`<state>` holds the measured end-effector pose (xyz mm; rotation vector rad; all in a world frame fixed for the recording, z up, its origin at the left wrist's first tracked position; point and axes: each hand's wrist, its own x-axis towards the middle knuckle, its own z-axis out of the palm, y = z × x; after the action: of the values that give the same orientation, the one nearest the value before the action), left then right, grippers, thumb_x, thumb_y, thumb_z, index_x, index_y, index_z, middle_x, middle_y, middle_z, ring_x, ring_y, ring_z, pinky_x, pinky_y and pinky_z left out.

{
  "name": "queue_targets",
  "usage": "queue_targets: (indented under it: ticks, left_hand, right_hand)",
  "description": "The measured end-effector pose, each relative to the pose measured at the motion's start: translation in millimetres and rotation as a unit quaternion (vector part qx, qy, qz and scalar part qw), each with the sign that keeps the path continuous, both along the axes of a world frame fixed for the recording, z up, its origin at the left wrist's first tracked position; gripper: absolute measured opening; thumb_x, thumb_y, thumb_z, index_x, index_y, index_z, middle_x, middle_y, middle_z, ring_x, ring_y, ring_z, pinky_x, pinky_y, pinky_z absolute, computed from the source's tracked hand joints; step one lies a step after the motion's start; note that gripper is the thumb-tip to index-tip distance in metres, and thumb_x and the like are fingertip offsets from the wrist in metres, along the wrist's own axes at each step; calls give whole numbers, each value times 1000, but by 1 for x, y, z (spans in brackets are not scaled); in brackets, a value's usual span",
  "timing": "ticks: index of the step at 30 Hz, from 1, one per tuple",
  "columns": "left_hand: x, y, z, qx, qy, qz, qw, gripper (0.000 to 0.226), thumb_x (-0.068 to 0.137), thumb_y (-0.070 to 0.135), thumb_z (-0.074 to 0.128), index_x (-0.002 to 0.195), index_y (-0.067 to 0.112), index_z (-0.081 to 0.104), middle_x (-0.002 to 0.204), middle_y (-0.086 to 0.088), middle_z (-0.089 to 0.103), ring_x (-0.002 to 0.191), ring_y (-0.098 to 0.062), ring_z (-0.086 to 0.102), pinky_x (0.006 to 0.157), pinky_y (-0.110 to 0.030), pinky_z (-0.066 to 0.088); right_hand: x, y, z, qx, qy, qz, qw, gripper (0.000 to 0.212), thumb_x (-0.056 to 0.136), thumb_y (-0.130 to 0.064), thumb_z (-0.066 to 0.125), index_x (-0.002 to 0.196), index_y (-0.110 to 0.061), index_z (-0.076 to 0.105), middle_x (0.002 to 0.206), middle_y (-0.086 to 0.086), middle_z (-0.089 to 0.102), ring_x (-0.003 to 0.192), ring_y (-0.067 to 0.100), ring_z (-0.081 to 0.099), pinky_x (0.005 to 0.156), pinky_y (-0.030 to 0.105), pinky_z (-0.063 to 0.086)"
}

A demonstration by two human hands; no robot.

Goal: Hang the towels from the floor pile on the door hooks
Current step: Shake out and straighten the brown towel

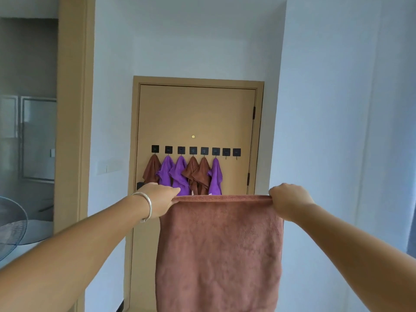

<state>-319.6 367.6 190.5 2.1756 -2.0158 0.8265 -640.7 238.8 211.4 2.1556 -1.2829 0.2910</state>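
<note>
A brown towel (219,251) hangs spread out in front of me, stretched by its top edge. My left hand (161,199) pinches its top left corner and my right hand (289,198) grips its top right corner. Ahead is a tan door (195,115) with a row of black hooks (193,151). Several brown and purple towels (180,174) hang from the left hooks. The two rightmost hooks (231,152) are bare. The floor pile is not in view.
White walls flank the door on both sides. A tan door frame (72,109) stands at the left, with a glass-fronted room behind it. A round fan guard (11,226) shows at the lower left edge.
</note>
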Motion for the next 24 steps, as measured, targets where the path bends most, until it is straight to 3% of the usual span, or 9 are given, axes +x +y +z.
queue_targets:
  ticks: [5,8,13,18,24]
  left_hand:
    - [36,-56,-9,5,6,-7,1000,26,103,41,30,100,22,47,85,6,59,74,-17,53,77,-27,35]
    - [51,-91,-13,17,16,-3,1000,31,103,40,31,116,21,51,100,5,64,90,-18,59,93,-29,37]
    - [71,-154,-15,38,22,20,999,39,103,38,29,134,20,44,125,3,61,114,-18,57,114,-35,24]
    - [77,-220,-7,34,25,40,998,45,104,40,28,144,22,36,126,6,60,115,-15,56,115,-34,24]
    - [81,-306,10,-4,44,28,999,43,104,37,33,144,24,37,124,6,60,115,-16,53,104,-28,33]
  right_hand:
    - [30,-47,-8,0,-10,-12,1000,26,82,0,39,86,-20,55,70,-5,45,70,19,53,57,27,38]
    - [46,-79,-13,7,-12,-15,1000,27,83,0,39,88,-20,56,69,-5,45,68,17,53,56,26,38]
    - [69,-148,-19,12,-17,-3,1000,27,85,-1,39,93,-19,58,73,-5,48,72,17,57,61,27,42]
    - [85,-226,-8,5,-40,18,999,28,84,-2,38,92,-19,59,70,-3,45,69,20,54,60,29,42]
    - [96,-323,6,13,-86,32,996,26,86,-2,37,90,-18,58,68,-3,43,63,18,51,61,29,43]
